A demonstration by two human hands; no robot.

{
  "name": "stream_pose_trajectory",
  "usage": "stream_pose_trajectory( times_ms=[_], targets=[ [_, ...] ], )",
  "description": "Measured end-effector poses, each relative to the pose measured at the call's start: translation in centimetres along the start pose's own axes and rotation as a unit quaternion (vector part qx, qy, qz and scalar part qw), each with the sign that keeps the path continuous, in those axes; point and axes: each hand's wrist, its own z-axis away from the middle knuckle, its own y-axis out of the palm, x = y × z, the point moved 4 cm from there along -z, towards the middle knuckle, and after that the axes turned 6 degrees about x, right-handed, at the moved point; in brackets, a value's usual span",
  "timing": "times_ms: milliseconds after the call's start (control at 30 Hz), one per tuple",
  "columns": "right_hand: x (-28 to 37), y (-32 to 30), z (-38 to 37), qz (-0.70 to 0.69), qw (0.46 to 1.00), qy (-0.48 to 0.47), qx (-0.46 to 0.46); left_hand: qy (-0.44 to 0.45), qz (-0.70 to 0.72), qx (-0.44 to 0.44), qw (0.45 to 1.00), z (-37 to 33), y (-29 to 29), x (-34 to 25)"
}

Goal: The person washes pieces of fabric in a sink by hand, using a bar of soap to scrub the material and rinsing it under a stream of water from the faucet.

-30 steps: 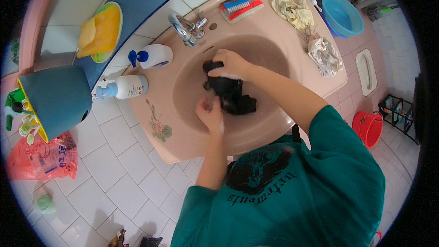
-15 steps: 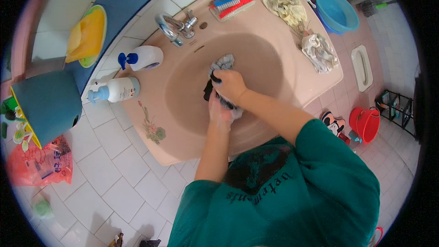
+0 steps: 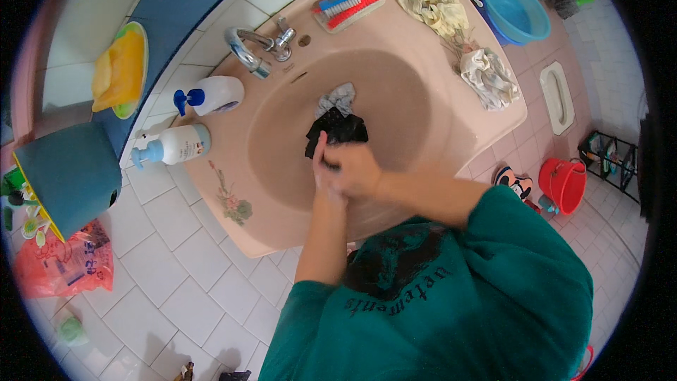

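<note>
A wet black and grey cloth (image 3: 338, 127) lies bunched in the pink sink bowl (image 3: 402, 127). Its grey end points toward the tap, while the black part spreads toward me and runs in between my hands. My left hand (image 3: 325, 175) is closed on the near part of the cloth, its thumb pointing up toward the tap. Pressed against it from the right, my right hand (image 3: 358, 169) is curled over the same cloth and blurred by motion. The two hands hide the near end of the cloth.
The chrome tap (image 3: 247, 51) stands behind the bowl. On the left rim are a white bottle with a blue pump (image 3: 218, 94) and a lotion bottle (image 3: 185, 144). Brushes (image 3: 349, 3), a yellowish cloth (image 3: 434, 7) and a white cloth (image 3: 486, 77) lie along the far and right rim.
My hands have come nearer to me, with the right hand sliding down over the left. More of the black part now shows, spread out beyond the hands.
</note>
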Motion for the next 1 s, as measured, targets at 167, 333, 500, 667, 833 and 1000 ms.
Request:
stream_pose_trajectory(
  times_ms=[167,333,500,667,833,1000],
  targets=[
    [-3.7,0.0,-2.7,0.001,0.998,0.064,-0.014,0.057,-0.022,-0.222,0.973,0.2,-0.3,0.2],
    [-4.5,-2.2,-7.9,-0.069,0.983,0.083,-0.146,0.014,0.112,-0.233,0.966,1.0,4.9,0.3],
    [1.5,0.1,-2.7,-0.03,0.996,-0.08,-0.02,-0.035,0.352,0.181,0.918,0.1,5.5,0.3],
    [2.6,0.5,0.2,0.145,0.978,-0.132,0.067,-0.038,0.093,0.147,0.984,-0.4,3.2,-0.4],
    [-5.8,1.2,-4.3,0.21,0.976,0.065,-0.012,0.039,-0.041,-0.2,0.978,-0.9,3.3,0.4],
    [1.5,1.0,1.1,0.178,0.98,-0.087,0.035,-0.097,0.04,0.174,0.979,-0.8,0.2,-1.3]
  ],
)
